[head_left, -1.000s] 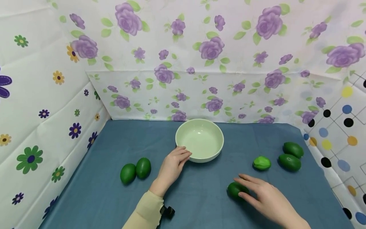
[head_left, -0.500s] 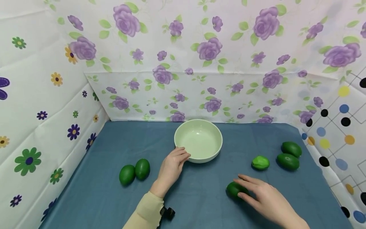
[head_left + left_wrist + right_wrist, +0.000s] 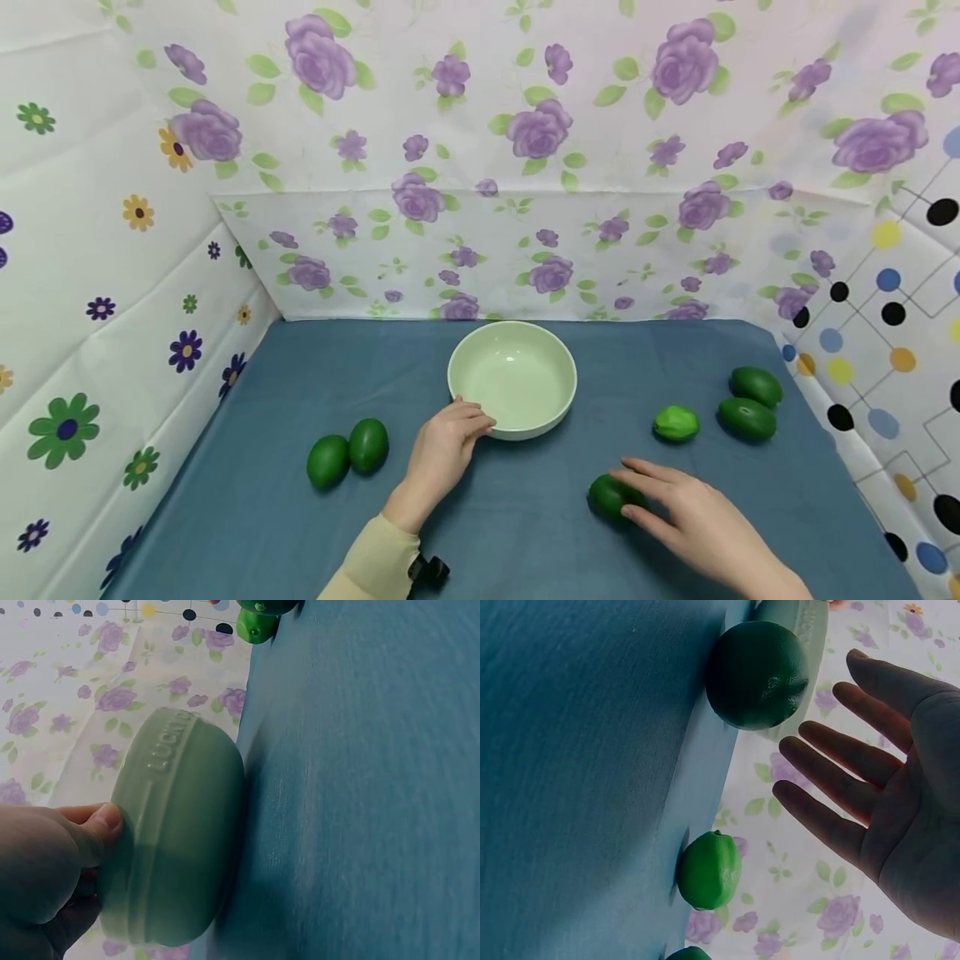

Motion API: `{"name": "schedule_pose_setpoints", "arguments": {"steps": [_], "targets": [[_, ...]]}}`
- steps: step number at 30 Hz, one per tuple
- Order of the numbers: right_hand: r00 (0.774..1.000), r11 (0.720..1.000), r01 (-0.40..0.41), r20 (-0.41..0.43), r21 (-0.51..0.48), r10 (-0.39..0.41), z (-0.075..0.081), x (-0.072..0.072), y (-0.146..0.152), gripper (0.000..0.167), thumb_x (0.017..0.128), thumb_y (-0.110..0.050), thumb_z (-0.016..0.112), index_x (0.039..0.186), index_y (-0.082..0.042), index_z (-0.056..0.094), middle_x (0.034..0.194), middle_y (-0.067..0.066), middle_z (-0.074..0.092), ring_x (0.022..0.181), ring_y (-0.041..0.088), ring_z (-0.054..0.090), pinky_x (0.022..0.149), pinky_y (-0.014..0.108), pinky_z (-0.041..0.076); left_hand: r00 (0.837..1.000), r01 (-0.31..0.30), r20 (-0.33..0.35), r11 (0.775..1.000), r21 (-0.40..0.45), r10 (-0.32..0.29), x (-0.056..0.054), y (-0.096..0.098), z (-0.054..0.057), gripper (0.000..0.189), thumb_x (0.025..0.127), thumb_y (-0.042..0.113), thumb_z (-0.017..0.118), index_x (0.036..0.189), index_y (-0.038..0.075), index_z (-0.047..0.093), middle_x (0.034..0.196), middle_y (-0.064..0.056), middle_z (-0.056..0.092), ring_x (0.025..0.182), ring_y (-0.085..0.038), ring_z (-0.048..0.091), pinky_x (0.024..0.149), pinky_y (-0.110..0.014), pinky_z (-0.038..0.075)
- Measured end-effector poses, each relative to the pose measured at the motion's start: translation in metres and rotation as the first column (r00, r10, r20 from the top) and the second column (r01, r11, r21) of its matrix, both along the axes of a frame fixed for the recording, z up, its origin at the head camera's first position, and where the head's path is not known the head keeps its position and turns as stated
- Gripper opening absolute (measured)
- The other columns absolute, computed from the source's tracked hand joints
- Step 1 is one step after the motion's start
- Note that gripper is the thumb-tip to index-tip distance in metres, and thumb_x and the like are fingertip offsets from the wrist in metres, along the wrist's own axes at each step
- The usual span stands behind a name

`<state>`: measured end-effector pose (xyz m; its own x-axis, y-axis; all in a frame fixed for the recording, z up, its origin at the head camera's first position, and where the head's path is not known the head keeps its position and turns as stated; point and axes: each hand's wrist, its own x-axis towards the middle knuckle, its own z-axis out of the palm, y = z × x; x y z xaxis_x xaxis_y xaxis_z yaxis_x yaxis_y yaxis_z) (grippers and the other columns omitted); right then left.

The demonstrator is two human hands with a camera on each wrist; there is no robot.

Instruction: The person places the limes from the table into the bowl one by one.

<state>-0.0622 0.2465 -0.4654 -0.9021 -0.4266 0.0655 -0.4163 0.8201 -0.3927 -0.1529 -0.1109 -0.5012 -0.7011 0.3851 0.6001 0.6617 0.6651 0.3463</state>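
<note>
A pale green bowl (image 3: 513, 379) stands near the back of the blue table. My left hand (image 3: 444, 443) pinches its near left rim; in the left wrist view the thumb (image 3: 105, 819) lies on the outer wall and the fingers go behind the rim. Raised lettering runs along that wall. My right hand (image 3: 693, 517) is spread over a dark green oval fruit (image 3: 606, 497), thumb and fingers apart and partly covering it in the head view. From the right wrist, the same fruit (image 3: 756, 675) shows a gap between it and the fingertips (image 3: 787, 742).
Two dark green fruits (image 3: 328, 462) sit side by side at the left. To the right are a smaller bright green fruit (image 3: 677, 423) and two more dark green ones (image 3: 747, 419). Patterned cloth walls (image 3: 540, 208) enclose the back and sides.
My left hand and the bowl have come slightly nearer to me in the last half second. The right hand stays spread over the same fruit. The head view has shifted a little.
</note>
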Motion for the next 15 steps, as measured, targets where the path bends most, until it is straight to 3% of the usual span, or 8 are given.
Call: {"name": "schedule_pose_setpoints", "arguments": {"steps": [6,15], "targets": [[1.000,1.000,-0.005,0.014,-0.009,0.005,-0.004,-0.002,-0.003,0.044,0.101,-0.045,0.076,0.143,-0.033,0.071,0.146,0.003,0.066,0.122,0.026,0.071,0.092,0.046,0.065,0.998,0.052,0.026,0.999,0.001,-0.052,0.000,-0.008,-0.001,0.013,0.093,0.006,0.084,0.103,0.013,0.086,0.101,0.001,0.079,0.103,-0.017,0.074,0.118,-0.042,0.051],[0.994,1.000,0.007,0.113,0.007,-0.008,-0.013,-0.008,-0.009,0.052,0.099,-0.037,0.080,0.148,-0.029,0.067,0.152,0.010,0.061,0.131,0.033,0.066,0.098,0.054,0.062,0.996,0.077,0.046,0.997,0.027,-0.079,-0.001,-0.012,0.000,0.018,0.092,0.009,0.085,0.110,0.013,0.086,0.107,0.000,0.081,0.108,-0.018,0.074,0.120,-0.038,0.049]]}}
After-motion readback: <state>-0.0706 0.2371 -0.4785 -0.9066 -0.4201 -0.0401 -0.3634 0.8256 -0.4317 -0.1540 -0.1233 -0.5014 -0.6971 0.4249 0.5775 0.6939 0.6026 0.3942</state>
